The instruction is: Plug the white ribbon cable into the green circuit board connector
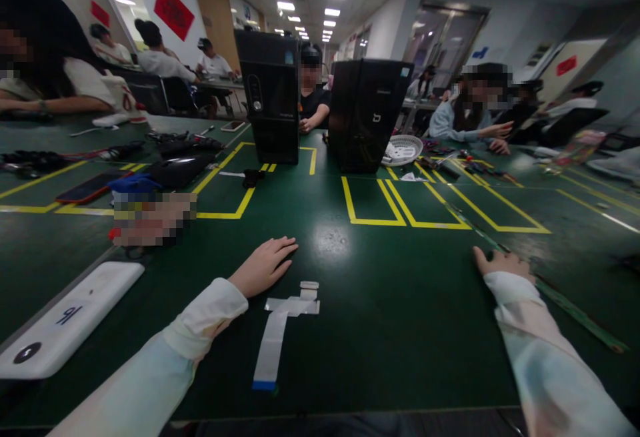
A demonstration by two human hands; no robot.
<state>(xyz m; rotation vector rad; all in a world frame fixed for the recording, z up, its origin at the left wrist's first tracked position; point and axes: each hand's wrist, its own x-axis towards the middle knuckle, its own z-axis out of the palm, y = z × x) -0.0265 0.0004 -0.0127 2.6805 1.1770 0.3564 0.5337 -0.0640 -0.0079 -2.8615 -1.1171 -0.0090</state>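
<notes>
A flat white ribbon cable (273, 343) with a blue end and a small connector lies bent on the green table (390, 330), between my forearms. Just above and left of it, my left hand (265, 265) rests palm down, fingers stretched out and holding nothing. Farther right, my right hand (503, 262) lies on the tabletop with its thumb spread to the left; its other fingers are partly seen. It is beside a long green strip (580, 313) that runs diagonally along the table. The cable touches neither hand.
A white power bank-like case (70, 320) lies at the left. Two black computer towers (273, 97) stand at the back, near a white basket (403, 149). Yellow tape (377, 221) marks rectangles on the table. Cables (115, 151) and a blue cloth-like item (134, 183) lie left. Several people sit around.
</notes>
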